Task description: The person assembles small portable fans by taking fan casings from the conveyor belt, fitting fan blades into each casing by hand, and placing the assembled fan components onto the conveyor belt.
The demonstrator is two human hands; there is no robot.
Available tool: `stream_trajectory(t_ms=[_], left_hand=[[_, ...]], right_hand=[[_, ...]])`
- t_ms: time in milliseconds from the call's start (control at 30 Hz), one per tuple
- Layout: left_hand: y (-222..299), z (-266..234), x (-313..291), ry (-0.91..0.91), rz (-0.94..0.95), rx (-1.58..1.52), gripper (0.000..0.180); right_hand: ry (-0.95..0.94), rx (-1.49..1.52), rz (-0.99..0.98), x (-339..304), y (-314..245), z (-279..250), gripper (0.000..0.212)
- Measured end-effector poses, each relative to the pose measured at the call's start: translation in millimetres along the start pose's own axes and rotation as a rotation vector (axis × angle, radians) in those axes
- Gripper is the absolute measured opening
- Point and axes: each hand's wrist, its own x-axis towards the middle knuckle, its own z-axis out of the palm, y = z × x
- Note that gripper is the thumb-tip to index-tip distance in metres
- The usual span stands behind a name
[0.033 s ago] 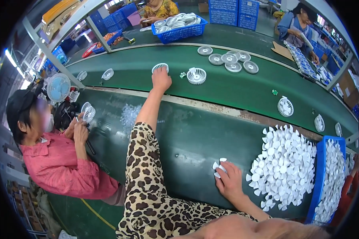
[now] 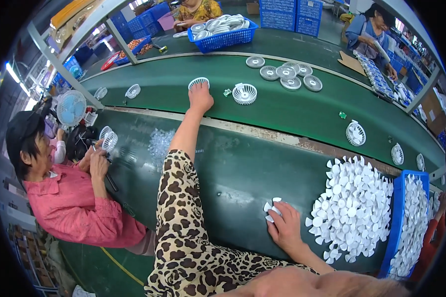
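Observation:
My left arm, in a leopard-print sleeve, reaches out to the far green belt. There my left hand (image 2: pixel 201 97) is closed on the near side of a round white fan housing (image 2: pixel 198 81). To its right are a small green circuit board (image 2: pixel 227 92) and another slatted white fan housing (image 2: pixel 245 94). My right hand (image 2: pixel 285 223) rests low on the near work surface, its fingers curled on a small white fan blade (image 2: pixel 269 206); part of that blade is under the fingers. A large heap of white fan blades (image 2: pixel 351 208) lies to the right of this hand.
Beyond the heap stands a blue bin (image 2: pixel 395 227) of blades. Grey round grilles (image 2: pixel 286 72) lie on the belt, below a blue basket (image 2: pixel 223 42). Clear small parts (image 2: pixel 161 143) lie left of my arm. At left, a person in pink (image 2: pixel 74 203) handles a housing.
Both my hands stay in place. The person in pink has turned their head slightly left, and another person behind them now shows.

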Motion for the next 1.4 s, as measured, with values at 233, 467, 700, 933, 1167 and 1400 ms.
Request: stream_trajectory(t_ms=[233,467,700,933,1167,1400], left_hand=[[65.1,11.6,2.7,-0.082,0.204,-0.013,0.038],[127.1,11.5,-20.2,-0.098,0.346,-0.094,0.021],[139.1,-97.1,-79.0,0.054,0.498,-0.249,0.013],[131.0,-149.8,-193.3,-0.258,0.610,-0.166,0.019],[161.3,-169.6,-196.5,-0.266,0.702,-0.192,0.027],[210.2,-118.1,-186.6,-0.493,0.888,-0.228,0.024]], right_hand=[[-0.070,0.044,0.071,7.9,2.4,-6.3,0.038],[-0.041,0.048,0.019,5.1,-0.5,-5.9,0.039],[-0.006,0.044,0.008,0.9,-2.2,-1.3,0.038],[0.005,-0.012,-0.054,1.0,-0.7,-4.2,0.039],[-0.102,-0.097,-0.042,-0.2,-8.2,-18.1,0.037],[-0.303,-0.138,0.040,-13.4,-25.3,-46.6,0.032]])
